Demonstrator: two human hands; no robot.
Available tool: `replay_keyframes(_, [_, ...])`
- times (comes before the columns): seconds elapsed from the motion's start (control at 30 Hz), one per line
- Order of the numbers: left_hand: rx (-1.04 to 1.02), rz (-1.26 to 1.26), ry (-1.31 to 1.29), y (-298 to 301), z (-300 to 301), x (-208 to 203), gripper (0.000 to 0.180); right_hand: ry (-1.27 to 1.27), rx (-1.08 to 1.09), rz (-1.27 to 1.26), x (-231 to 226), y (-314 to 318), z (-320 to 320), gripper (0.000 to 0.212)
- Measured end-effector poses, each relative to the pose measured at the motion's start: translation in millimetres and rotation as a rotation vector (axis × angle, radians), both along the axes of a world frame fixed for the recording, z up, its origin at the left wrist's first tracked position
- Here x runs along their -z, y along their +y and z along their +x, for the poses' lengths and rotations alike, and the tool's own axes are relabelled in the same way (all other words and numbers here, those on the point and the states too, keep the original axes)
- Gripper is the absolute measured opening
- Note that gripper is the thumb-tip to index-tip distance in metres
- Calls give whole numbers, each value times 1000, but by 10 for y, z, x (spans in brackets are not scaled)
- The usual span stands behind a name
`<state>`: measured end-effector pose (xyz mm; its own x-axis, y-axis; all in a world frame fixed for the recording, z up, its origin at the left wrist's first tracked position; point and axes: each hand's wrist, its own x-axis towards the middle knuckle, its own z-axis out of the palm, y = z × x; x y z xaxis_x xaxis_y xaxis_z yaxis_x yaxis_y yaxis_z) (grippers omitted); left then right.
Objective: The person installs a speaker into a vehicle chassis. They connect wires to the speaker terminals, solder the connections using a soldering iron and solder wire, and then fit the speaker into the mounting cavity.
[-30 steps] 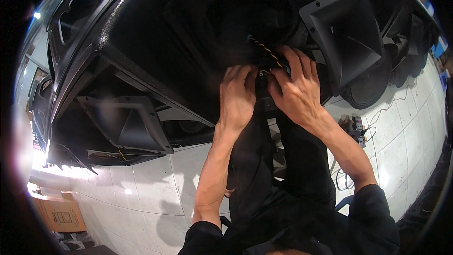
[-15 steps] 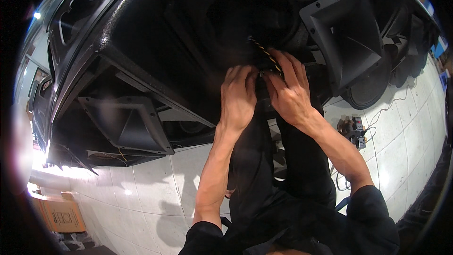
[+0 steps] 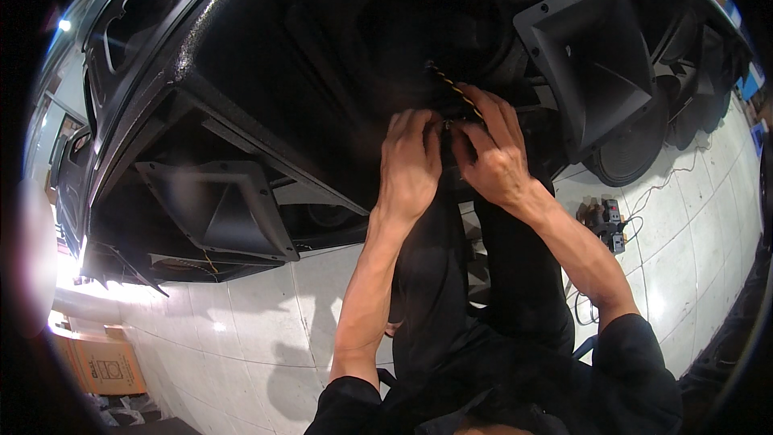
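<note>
Both my hands work close together in front of a large black speaker cabinet (image 3: 266, 48) with a round opening. A twisted black and yellow cable (image 3: 456, 89) comes out of that opening and runs down into my right hand (image 3: 495, 149), whose fingers are closed on it. My left hand (image 3: 409, 163) is pinched near the cable's end, its fingertips just left of the right hand's. Between the fingertips shows a small shiny metal piece (image 3: 448, 124), too small to name. What the left fingers grip is hidden.
A black horn (image 3: 596, 72) stands at the right, and another horn (image 3: 229, 213) at the left. Beyond the right horn is a round speaker (image 3: 632, 149). On the white tiled floor (image 3: 250, 322) lie a power strip (image 3: 609, 224) with cords and a cardboard box (image 3: 105, 364).
Almost nothing differs. My hands have shifted very slightly to the right, and the right fingers have moved a little on the cable.
</note>
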<state>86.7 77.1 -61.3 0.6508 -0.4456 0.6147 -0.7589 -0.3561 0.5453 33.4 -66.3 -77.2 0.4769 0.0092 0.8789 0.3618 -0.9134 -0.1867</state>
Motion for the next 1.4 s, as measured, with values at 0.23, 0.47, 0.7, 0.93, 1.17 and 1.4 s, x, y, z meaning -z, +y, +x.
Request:
replay_keyframes(0.23, [3, 26, -3, -8, -6, -17, 14, -20, -49, -12, 5, -42, 14, 23])
replay_keyframes(0.47, [23, 10, -16, 20, 10, 34, 12, -47, -76, -37, 36, -70, 49, 18])
replay_keyframes(0.7, [72, -35, 24, 39, 57, 91, 11, -51, -149, -28, 30, -97, 60, 17])
replay_keyframes(0.93, [31, -35, -133, 26, 20, 112, 13, -28, -192, -53, -3, -118, 48, 22])
replay_keyframes(1.17, [25, 52, -215, 107, -89, -19, 17, -43, -183, -15, 69, -108, 48, 24])
replay_keyframes(1.4, [30, 22, -86, 279, -9, -103, 17, -58, -182, 12, 83, -81, 77, 24])
